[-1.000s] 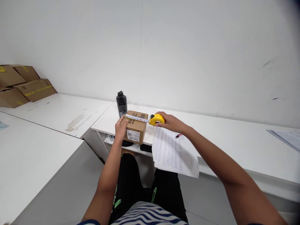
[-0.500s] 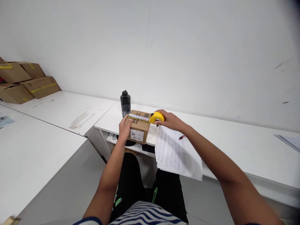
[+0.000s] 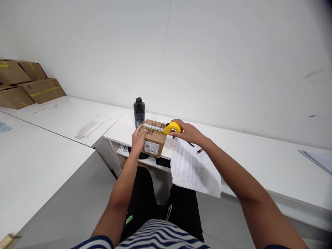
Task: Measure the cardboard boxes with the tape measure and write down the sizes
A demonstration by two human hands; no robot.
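A small brown cardboard box (image 3: 157, 137) with a white label on its front sits at the shelf's front edge. My left hand (image 3: 138, 139) grips its left side, thumb on the top edge, beside the end of the tape blade. The printed blade (image 3: 154, 128) runs straight across the box's top. At the right end, my right hand (image 3: 186, 131) is closed around the yellow tape measure (image 3: 172, 128), which is at the box's right top edge. Part of the case is hidden by the fingers.
Behind the box stands a dark water bottle (image 3: 139, 112). Printed sheets (image 3: 193, 169) overhang the front edge of the white shelf (image 3: 249, 152), with a red-and-black pen (image 3: 200, 151) on them. Stacked cartons (image 3: 43, 90) are at far left. More papers (image 3: 317, 160) lie at far right.
The view has shifted slightly. Less blade shows outside the tape measure, which sits a little closer to my left hand. Both hands keep their holds.
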